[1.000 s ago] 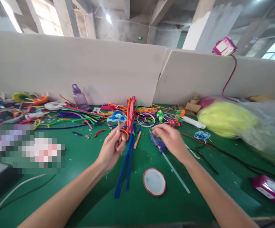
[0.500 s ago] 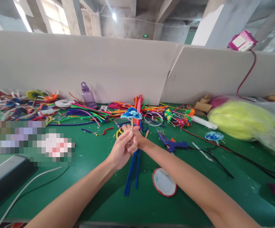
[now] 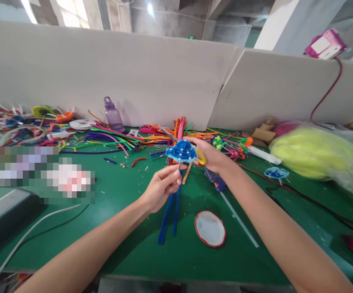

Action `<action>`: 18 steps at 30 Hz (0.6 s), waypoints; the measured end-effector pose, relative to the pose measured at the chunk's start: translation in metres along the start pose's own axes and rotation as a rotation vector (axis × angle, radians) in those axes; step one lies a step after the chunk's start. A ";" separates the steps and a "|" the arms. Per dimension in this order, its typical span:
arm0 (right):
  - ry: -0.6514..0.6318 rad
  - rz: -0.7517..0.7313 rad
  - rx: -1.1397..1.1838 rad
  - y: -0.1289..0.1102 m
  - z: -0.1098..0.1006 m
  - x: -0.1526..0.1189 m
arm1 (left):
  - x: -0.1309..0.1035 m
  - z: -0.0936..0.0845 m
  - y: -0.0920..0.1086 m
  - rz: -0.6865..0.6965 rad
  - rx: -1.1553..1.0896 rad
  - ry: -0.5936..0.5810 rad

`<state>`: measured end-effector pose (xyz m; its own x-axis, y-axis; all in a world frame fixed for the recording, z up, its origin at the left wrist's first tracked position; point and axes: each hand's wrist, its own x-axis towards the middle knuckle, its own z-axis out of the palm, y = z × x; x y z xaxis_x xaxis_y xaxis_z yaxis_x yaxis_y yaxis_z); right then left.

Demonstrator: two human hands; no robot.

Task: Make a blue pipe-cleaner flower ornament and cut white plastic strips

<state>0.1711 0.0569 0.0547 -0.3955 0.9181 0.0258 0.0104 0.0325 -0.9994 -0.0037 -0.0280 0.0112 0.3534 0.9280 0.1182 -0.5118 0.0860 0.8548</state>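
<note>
My left hand [image 3: 164, 185] is closed, with thumb and fingertips pinching the short stem under a blue domed pipe-cleaner piece [image 3: 181, 151] dotted with white beads. Just right of that piece, my right hand [image 3: 208, 154] is wrapped round the yellow handle [image 3: 201, 156] of a tool that looks like scissors; its grey blades point up and left behind the blue piece. Blue strips [image 3: 166, 219] lie below my left hand. A blue glue gun [image 3: 215, 181] is partly covered by my right forearm, and a wooden stick [image 3: 186, 173] lies between the hands.
Pipe cleaners [image 3: 112, 138] spread along the white partition beside a purple bottle [image 3: 114, 116]. In front lie a red-rimmed white lid [image 3: 210, 228] and a translucent strip [image 3: 240, 221]. To the right are another blue piece [image 3: 276, 173], cables and a bag of yellow material [image 3: 310, 152].
My right hand has come out from behind my left hand and moved right, now with the yellow-handled tool. The blue piece is lower and further right. The translucent strip lies nearer the front.
</note>
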 end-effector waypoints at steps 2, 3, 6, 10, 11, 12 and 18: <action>0.030 -0.032 0.124 -0.014 -0.007 -0.017 | 0.001 -0.001 -0.002 0.008 0.052 0.009; 0.039 -0.068 0.140 -0.021 -0.008 -0.024 | 0.002 -0.003 -0.004 0.024 0.085 0.023; 0.118 -0.182 0.121 -0.031 -0.003 -0.040 | 0.005 -0.007 -0.008 0.101 0.202 0.097; 0.248 -0.307 0.082 -0.021 0.010 -0.044 | 0.010 -0.012 -0.012 0.146 0.318 0.164; 0.255 -0.340 0.069 -0.016 0.012 -0.044 | 0.011 -0.012 -0.013 0.151 0.334 0.176; 0.251 -0.362 0.056 -0.012 0.013 -0.043 | 0.011 -0.013 -0.014 0.156 0.348 0.184; 0.182 -0.355 -0.047 0.003 0.016 -0.048 | 0.013 -0.015 -0.015 0.163 0.394 0.204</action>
<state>0.1756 0.0070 0.0504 -0.2126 0.9013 0.3775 -0.0537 0.3749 -0.9255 -0.0028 -0.0116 -0.0078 0.1121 0.9735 0.1993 -0.1977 -0.1747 0.9646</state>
